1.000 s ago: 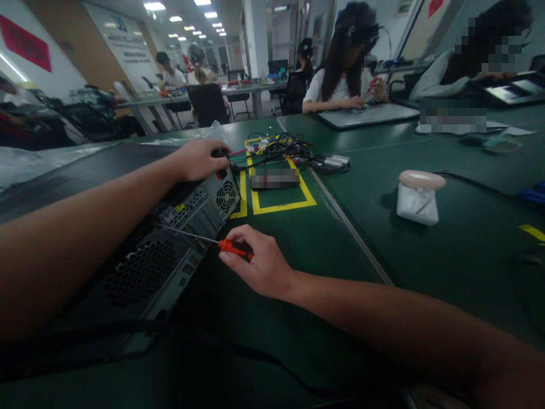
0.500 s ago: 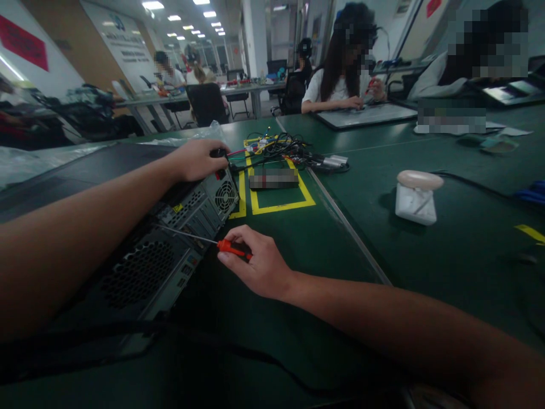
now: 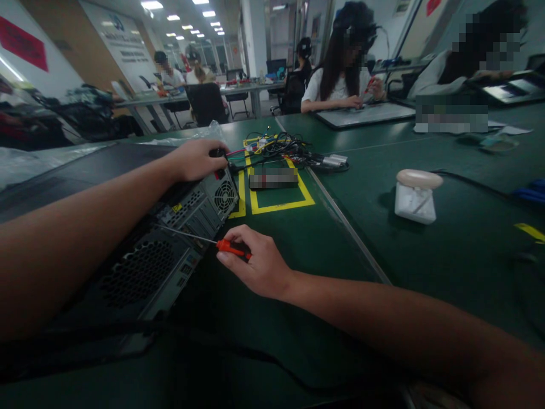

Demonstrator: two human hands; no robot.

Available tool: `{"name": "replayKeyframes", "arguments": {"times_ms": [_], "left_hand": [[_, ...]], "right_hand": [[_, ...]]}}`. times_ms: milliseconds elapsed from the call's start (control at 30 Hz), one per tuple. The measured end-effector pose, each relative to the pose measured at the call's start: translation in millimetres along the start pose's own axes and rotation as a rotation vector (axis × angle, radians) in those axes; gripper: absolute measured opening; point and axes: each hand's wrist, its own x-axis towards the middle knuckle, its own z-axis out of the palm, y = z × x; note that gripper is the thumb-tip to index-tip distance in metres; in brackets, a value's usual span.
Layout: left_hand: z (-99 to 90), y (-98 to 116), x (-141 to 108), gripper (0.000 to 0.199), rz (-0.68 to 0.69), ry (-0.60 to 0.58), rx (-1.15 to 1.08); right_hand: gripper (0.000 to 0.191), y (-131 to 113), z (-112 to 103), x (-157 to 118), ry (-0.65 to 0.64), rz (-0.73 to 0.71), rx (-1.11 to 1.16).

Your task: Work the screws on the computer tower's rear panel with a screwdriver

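Observation:
A desktop computer case lies tilted on the left, its rear panel facing me. At the panel's far upper corner, beside the small fan grille, my left hand closes its fingers around a black power plug; the fingertips are partly hidden. Between the thumb and fingers of my right hand is a screwdriver with a red and black handle. Its thin shaft runs left across the panel, and the tip reaches the panel's edge above the large round vent. Whether it sits in a screw I cannot tell.
Tangled cables lie beyond the case, near yellow tape on the green table. A white box with a pale round lid stands to the right. A black strap crosses the foreground. Across the table, a person handles a flat panel.
Hardly anything differs. Both hands, the screwdriver and the case keep their places; the whole view has shifted very slightly.

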Motion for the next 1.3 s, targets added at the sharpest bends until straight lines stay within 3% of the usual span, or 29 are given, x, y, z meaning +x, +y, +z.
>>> {"name": "replayKeyframes", "arguments": {"times_ms": [1300], "left_hand": [[0.7, -1.3, 0.6, 0.064, 0.011, 0.01, -0.021]], "right_hand": [[0.03, 2.5, 1.0, 0.2, 0.02, -0.031, 0.004]]}}
